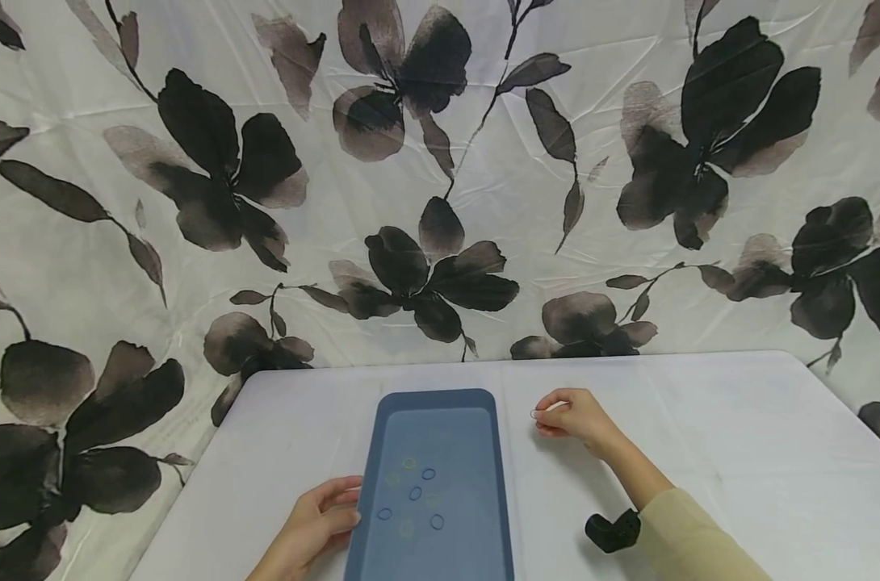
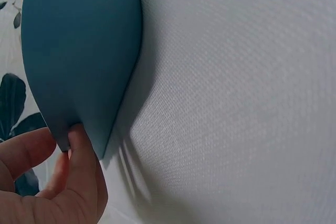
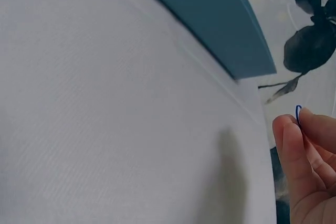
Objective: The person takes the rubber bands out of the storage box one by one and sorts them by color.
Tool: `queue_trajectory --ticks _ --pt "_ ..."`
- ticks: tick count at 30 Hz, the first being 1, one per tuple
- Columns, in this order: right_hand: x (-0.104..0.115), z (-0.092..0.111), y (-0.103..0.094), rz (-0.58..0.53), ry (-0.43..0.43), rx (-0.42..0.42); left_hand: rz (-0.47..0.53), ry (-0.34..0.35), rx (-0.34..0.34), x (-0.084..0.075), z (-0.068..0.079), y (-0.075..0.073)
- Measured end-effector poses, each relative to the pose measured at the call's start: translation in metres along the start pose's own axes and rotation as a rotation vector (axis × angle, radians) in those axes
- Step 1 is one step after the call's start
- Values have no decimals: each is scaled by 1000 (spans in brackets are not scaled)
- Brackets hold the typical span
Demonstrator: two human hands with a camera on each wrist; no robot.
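A blue rectangular tray (image 1: 450, 428) stands lengthwise on the white table. Inside it lie several small rubber bands, thin loops in blue (image 1: 415, 493) and pale yellow (image 1: 408, 463), scattered apart. My left hand (image 1: 316, 516) grips the tray's left rim; in the left wrist view its thumb and fingers (image 2: 79, 171) pinch the edge of the tray wall (image 2: 79, 51). To the right of the tray, above the tabletop, my right hand (image 1: 574, 420) pinches one small blue rubber band (image 3: 298, 113) between thumb and fingertips. Part of that band is hidden by the fingers.
The white table (image 1: 738, 452) ends in a rounded far edge. Behind it hangs a white cloth (image 1: 527, 186) with dark flowers. A black strap-like object (image 1: 613, 531) is at the right wrist beside the pale sleeve (image 1: 690, 537).
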State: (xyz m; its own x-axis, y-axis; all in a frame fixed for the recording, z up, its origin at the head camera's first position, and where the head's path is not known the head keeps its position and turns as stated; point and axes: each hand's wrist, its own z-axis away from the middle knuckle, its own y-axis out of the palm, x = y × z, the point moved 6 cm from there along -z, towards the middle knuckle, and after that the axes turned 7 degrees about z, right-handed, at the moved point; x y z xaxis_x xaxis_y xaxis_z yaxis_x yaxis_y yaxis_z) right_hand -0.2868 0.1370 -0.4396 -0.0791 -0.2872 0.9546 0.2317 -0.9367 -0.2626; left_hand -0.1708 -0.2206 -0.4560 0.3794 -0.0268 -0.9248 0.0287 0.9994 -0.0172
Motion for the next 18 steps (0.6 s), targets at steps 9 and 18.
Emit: queue_trajectory --ticks 9,18 --pt "-13 0 0 14 28 47 2 1 -26 1 0 1" --pt "-22 -3 5 -3 54 52 10 11 -25 -1 1 2"
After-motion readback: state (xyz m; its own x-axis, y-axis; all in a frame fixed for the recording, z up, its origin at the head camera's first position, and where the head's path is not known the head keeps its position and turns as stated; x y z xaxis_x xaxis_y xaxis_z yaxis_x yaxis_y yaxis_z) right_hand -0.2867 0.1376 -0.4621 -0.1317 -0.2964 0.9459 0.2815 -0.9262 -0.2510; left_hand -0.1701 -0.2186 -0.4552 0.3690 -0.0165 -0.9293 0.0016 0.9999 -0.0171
